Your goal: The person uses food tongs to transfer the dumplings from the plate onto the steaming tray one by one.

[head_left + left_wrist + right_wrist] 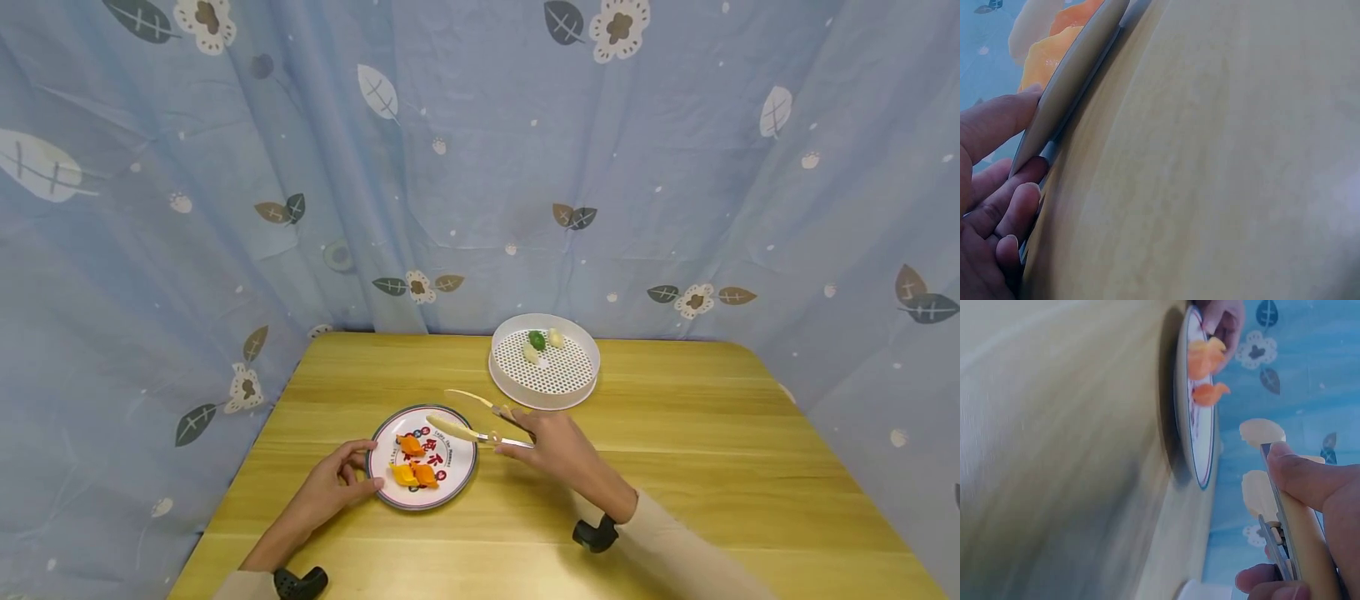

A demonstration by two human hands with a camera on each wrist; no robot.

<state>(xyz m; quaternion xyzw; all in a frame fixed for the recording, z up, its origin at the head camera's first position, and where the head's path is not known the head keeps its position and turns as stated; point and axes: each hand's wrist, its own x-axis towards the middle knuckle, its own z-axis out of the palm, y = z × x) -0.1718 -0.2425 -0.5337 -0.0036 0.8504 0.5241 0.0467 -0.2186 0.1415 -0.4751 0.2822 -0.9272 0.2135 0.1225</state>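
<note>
My left hand (335, 482) grips the left rim of a round white plate (459, 462), thumb on top and fingers beneath the edge. On the plate lie two orange pieces (411, 446) and one yellow piece (403, 475), shaped like small dumplings. My right hand (558, 446) holds a pair of tongs (489, 436) with metal arms and pale, cream tips. The tips are spread, with nothing between them. One tip overlaps the plate's upper right part in the head view. In the right wrist view, the tongs (1294, 531) appear beside the plate (1202, 453).
Beyond my right hand, a round white steamer tray (504, 385) with a perforated base stands near the table's back edge. It holds one green piece (537, 340) and two cream pieces (555, 337). A blue patterned curtain (480, 167) hangs behind the wooden table (675, 467).
</note>
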